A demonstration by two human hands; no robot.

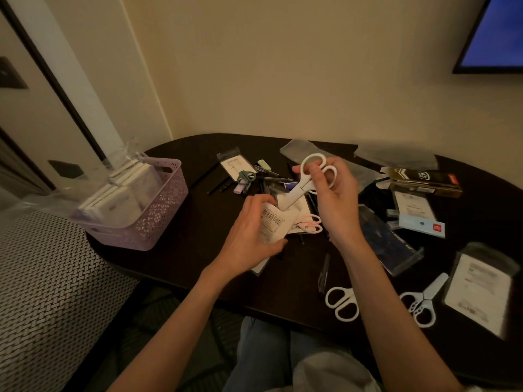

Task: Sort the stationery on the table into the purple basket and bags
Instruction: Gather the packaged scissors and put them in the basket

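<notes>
My right hand point(336, 199) holds white scissors point(304, 182) by the handles above the middle of the dark table point(198, 244), blade end pointing down-left. My left hand point(252, 236) grips a clear bag with a barcode label point(273, 222), and the scissors' tip is at the bag's mouth. The purple basket point(158, 219) stands at the table's left end, filled with white packets in clear bags. Two more white scissors point(341, 302) point(421, 302) lie near the front edge. Pink scissors point(310, 224) lie under my hands.
Green scissors point(245, 176), pens, erasers and a small bag lie at the back middle. Packaged items, a gold pencil-lead box point(421, 179) and clear bags point(478, 290) cover the right side. A woven seat point(42, 278) is at the left, a wall behind.
</notes>
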